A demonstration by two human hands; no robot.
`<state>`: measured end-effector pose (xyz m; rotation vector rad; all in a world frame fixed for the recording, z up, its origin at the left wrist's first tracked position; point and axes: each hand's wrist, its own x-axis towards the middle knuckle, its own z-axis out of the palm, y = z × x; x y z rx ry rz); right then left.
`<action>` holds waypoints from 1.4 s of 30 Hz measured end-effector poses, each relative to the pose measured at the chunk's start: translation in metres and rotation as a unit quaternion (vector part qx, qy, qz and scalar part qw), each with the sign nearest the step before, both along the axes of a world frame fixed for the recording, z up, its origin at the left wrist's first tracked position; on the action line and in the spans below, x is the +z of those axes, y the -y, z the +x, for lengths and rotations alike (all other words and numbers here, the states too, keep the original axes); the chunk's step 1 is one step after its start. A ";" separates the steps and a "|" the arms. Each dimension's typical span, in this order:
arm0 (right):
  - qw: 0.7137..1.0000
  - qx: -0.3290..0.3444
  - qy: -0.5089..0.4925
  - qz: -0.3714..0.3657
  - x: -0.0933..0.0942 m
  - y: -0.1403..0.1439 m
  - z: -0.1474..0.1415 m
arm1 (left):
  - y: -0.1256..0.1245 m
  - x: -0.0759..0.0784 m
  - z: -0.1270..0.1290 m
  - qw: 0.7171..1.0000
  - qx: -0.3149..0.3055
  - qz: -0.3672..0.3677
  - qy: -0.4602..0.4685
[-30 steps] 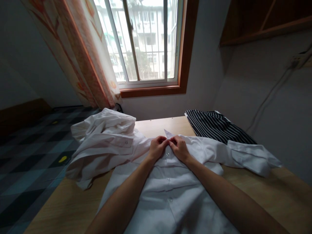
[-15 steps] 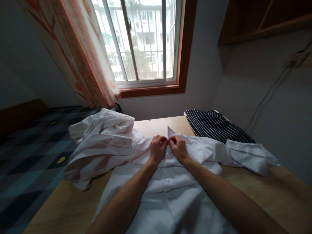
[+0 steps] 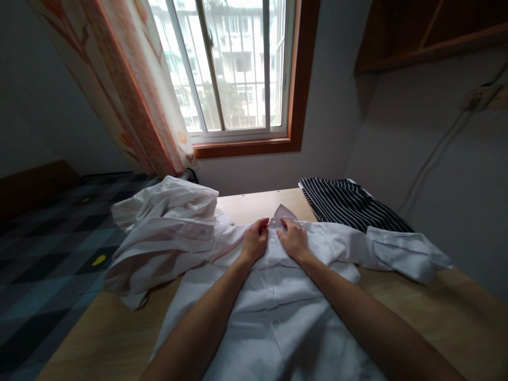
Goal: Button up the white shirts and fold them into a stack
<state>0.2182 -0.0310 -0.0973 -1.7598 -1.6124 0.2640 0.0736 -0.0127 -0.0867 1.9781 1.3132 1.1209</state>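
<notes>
A white button-up shirt lies front up along the table, with its row of buttons running down the middle. Its collar stands up at the far end, and a button shows just below it. My left hand is at the left side of the collar, fingers curled on the cloth. On the other side my right hand has thumb and fingers bent at the collar's base. A small gap with the button strip separates the two hands. Part of the collar is hidden behind my fingers.
A crumpled white garment is heaped at the table's left edge. Folded black-and-white striped cloth lies at the back right. The shirt's right sleeve is folded over the wooden table. A checked bed adjoins on the left.
My hands, together at the collar before, have drawn slightly apart. The collar button and the one below now show between them, and the right collar flap has opened wider.
</notes>
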 end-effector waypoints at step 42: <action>0.995 0.072 0.066 0.006 0.011 -0.058 -0.014 | -0.046 0.013 0.010 0.968 0.165 -0.051 -0.180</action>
